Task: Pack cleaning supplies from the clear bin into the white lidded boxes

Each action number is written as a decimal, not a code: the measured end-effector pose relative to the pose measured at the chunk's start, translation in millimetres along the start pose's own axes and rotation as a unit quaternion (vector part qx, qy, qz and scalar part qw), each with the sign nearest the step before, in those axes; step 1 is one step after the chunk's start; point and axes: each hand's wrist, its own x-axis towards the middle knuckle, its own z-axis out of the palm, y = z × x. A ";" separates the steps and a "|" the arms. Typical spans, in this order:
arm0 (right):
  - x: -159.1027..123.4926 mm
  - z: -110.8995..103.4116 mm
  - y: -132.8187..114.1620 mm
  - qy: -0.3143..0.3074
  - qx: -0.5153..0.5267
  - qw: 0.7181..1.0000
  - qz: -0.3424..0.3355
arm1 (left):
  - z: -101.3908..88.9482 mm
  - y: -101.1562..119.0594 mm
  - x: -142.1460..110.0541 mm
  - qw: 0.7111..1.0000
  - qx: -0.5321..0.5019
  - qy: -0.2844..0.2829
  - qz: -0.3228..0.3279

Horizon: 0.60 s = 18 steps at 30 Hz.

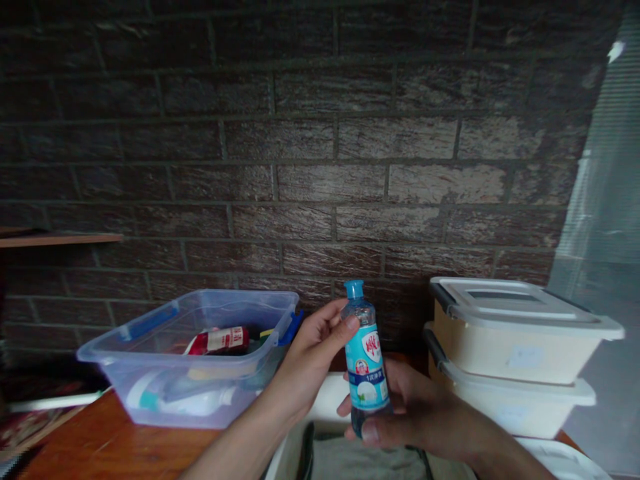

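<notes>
A small clear dish soap bottle with a blue cap and a light-blue label is held upright, tilted slightly, in front of me. My left hand is closed around its upper part, the thumb lying across the shoulder. Lower down, my right hand grips the base, with the thumb in front and fingers behind. Below the hands stands an open white bin. Folded grey-green cloth with dark edges lies inside it.
On the left, a clear plastic box with blue latches holds a red bottle and white bottles. Two lidded cream boxes are stacked on the right. A wooden table carries these before a dark brick wall. A shelf juts out at left.
</notes>
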 end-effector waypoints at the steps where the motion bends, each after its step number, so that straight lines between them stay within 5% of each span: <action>1: -0.2 -0.2 0.2 0.002 -0.002 1.000 0.002 | 0.2 0.0 0.0 1.000 0.001 0.000 0.000; 18: 2.8 1.5 1.1 0.012 0.004 1.000 0.013 | 2.1 1.6 -0.3 1.000 -0.002 0.020 -0.006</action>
